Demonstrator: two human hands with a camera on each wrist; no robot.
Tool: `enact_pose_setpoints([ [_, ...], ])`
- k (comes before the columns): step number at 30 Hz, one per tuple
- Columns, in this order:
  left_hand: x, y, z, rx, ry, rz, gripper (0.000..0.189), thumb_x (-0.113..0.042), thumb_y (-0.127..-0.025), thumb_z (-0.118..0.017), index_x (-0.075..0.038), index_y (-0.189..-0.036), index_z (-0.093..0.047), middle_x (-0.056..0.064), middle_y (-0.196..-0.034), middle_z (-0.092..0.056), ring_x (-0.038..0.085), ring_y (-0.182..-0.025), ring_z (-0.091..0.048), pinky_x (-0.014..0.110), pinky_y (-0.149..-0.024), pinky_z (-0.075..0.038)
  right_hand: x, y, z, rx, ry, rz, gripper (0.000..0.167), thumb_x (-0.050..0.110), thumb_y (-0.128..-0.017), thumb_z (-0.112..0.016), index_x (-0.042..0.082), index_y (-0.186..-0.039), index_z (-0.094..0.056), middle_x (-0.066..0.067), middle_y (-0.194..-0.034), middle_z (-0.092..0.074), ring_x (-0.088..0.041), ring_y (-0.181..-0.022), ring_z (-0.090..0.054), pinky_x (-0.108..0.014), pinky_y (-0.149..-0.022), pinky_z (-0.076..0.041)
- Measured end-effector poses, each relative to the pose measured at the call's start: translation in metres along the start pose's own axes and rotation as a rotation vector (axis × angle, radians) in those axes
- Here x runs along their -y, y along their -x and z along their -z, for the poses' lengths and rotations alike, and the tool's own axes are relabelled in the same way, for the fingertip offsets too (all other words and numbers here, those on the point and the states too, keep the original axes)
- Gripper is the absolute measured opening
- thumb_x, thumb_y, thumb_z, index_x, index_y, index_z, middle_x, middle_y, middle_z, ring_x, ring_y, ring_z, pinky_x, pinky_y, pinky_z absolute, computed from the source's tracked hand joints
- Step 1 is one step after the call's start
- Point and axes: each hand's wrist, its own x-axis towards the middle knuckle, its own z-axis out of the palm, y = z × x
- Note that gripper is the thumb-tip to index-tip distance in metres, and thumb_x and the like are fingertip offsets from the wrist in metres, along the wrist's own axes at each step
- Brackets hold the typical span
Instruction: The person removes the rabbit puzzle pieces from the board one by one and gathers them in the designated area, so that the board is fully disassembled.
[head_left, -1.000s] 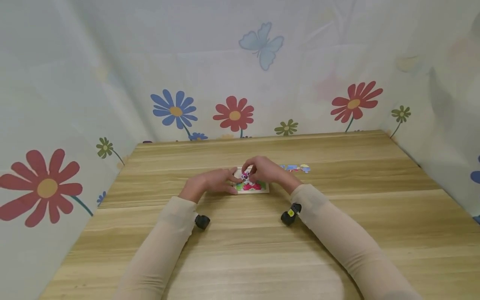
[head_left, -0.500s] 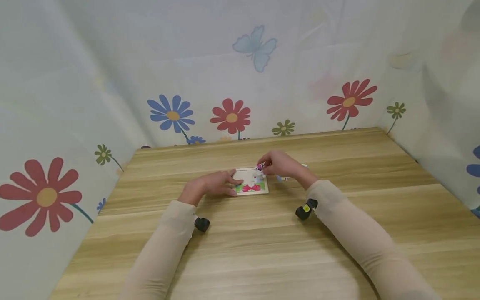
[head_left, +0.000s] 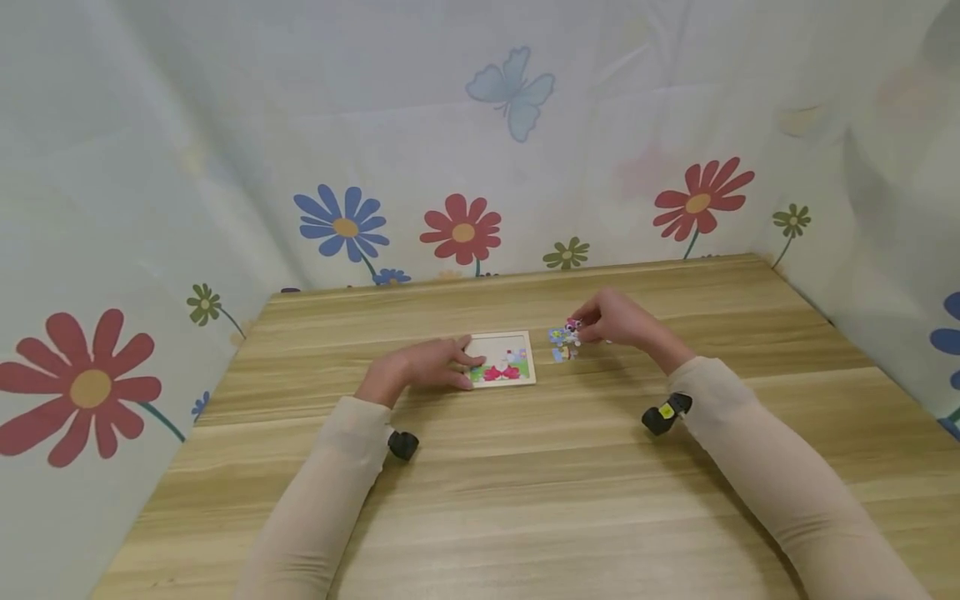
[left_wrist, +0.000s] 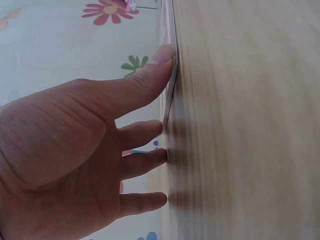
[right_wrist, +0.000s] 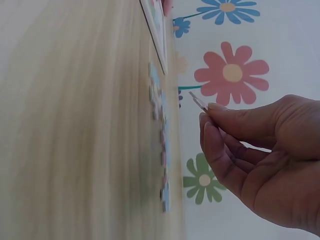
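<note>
A small wooden puzzle tray [head_left: 531,367] lies on the table, with pink and green printed pieces along its lower part and a bare pale area above. My left hand [head_left: 429,364] rests at its left side; in the left wrist view the thumb [left_wrist: 162,57] lies on the tray's edge and the other fingers are fairly straight. To the right of the tray, my right hand [head_left: 621,318] pinches a puzzle piece [head_left: 573,325] between thumb and fingers. The right wrist view shows that puzzle piece [right_wrist: 199,102] edge-on, lifted off the table.
Several loose puzzle pieces [head_left: 562,354] lie right of the tray, below the right hand; the hand partly hides them. The wooden table [head_left: 480,483] ends at a flower-printed cloth [head_left: 405,108] behind and at the sides.
My right hand has moved right, from over the tray to above the loose pieces, carrying the puzzle piece out of the tray. The left hand has stayed at the tray's left side.
</note>
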Motion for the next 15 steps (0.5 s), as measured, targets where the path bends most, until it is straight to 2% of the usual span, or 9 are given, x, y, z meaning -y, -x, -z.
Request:
enact_pose_setpoints([
  [7,-0.001,0.001,-0.002,-0.001,0.014,0.022,0.056,-0.035,-0.095,-0.069,-0.025,-0.147,-0.050,0.013,-0.165,-0.017,0.032,-0.151,-0.016,0.045,-0.121,-0.019,-0.018,0.009,0.000,0.032,0.032,-0.032,0.033,-0.003,-0.086,-0.074,-0.013,-0.117,-0.067,-0.011,-0.090,-0.071,-0.018,-0.081,-0.059,-0.027,-0.070,-0.049],
  [15,-0.003,0.002,0.002,-0.001,0.024,0.030,0.057,-0.034,-0.095,-0.068,-0.026,-0.148,-0.049,0.012,-0.165,-0.016,0.032,-0.151,-0.015,0.044,-0.121,-0.018,-0.018,0.009,0.002,0.057,0.092,-0.013,0.032,-0.004,-0.082,-0.075,-0.015,-0.112,-0.069,-0.012,-0.087,-0.071,-0.017,-0.077,-0.059,-0.027,-0.068,-0.049],
])
